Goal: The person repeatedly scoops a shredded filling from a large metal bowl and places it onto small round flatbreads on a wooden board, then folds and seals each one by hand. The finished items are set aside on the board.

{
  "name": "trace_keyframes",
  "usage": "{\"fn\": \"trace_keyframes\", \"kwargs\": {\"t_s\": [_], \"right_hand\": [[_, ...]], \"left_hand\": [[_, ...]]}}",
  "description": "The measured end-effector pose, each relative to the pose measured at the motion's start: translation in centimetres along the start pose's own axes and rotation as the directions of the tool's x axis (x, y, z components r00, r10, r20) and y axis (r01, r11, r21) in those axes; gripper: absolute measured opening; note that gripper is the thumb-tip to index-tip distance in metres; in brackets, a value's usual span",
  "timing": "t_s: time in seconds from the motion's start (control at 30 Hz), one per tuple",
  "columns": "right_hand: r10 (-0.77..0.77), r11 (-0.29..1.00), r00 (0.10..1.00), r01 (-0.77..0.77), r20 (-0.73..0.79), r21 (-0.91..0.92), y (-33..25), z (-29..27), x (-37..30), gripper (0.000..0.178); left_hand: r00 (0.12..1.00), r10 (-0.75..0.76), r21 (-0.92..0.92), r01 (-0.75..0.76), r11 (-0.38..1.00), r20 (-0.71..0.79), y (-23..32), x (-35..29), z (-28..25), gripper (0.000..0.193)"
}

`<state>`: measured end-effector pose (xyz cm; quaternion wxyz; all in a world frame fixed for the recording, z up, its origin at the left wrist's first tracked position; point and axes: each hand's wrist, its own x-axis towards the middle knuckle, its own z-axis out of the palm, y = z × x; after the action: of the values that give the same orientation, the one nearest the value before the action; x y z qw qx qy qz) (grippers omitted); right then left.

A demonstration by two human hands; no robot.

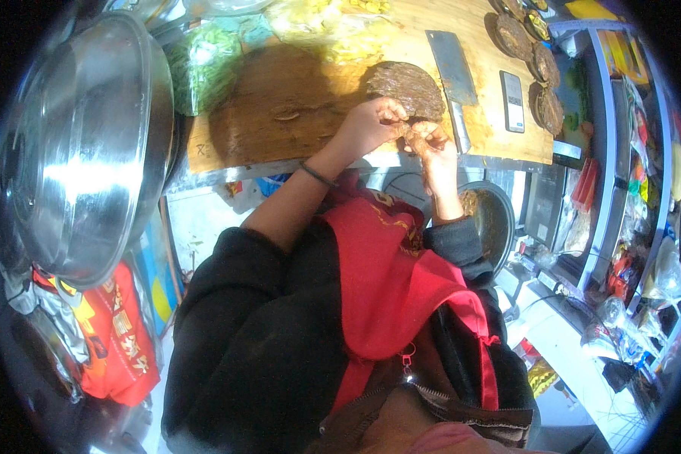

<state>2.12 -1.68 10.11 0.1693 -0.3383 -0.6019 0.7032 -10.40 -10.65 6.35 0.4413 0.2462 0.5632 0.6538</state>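
Both my hands are at the near edge of the wooden board, their fingertips almost touching. My left hand [372, 127] is closed in a pinch, and my right hand [433, 147] pinches opposite it, its fingers smeared brown. Between their fingertips is a small brown scrap [405, 138], too small to tell its kind. Just beyond my fingers lies a flat, round brown slab [407, 87] with a moist, fibrous surface, perhaps meat. To its right lies a cleaver [454, 69], its wide dark blade pointing away and its handle toward me.
Green vegetables in clear plastic [204, 64] and pale yellow pieces [333, 30] lie along the board's [280, 113] far left. Right of the cleaver lies a phone-like device [512, 101], then several round brown pieces [546, 110]. A large metal basin [91, 144] stands left; a pot [492, 227] sits below right.
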Motion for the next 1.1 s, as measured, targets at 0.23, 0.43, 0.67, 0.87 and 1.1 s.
{"fn": "trace_keyframes", "kwargs": {"t_s": [0.23,0.43,0.67,0.87,1.1], "right_hand": [[-0.247,0.872,0.957,0.15,-0.155,-0.467,-0.2,0.2,2.4,0.009],[-0.371,0.639,0.919,0.147,-0.135,-0.755,-0.1,0.3,3.2,0.009],[-0.379,0.642,0.918,0.169,-0.118,-0.748,0.2,-0.3,2.5,0.01],[-0.39,0.853,0.86,0.202,-0.331,-0.481,1.1,-2.5,0.7,0.013],[-0.256,0.966,0.719,0.174,-0.646,-0.189,8.6,-14.6,-5.5,0.011]], "left_hand": [[0.894,0.44,0.605,-0.304,0.736,-0.087,1.0,0.7,0.4,0.013],[0.885,0.465,0.768,-0.281,0.575,-0.025,1.6,0.9,-0.2,0.017],[0.903,0.402,0.885,-0.306,0.352,0.152,1.1,0.6,0.3,0.018],[0.871,0.443,0.887,-0.361,0.288,0.211,1.2,1.1,0.5,0.016],[0.871,0.49,0.786,-0.278,0.552,-0.036,0.2,-0.4,-3.3,0.019]]}}
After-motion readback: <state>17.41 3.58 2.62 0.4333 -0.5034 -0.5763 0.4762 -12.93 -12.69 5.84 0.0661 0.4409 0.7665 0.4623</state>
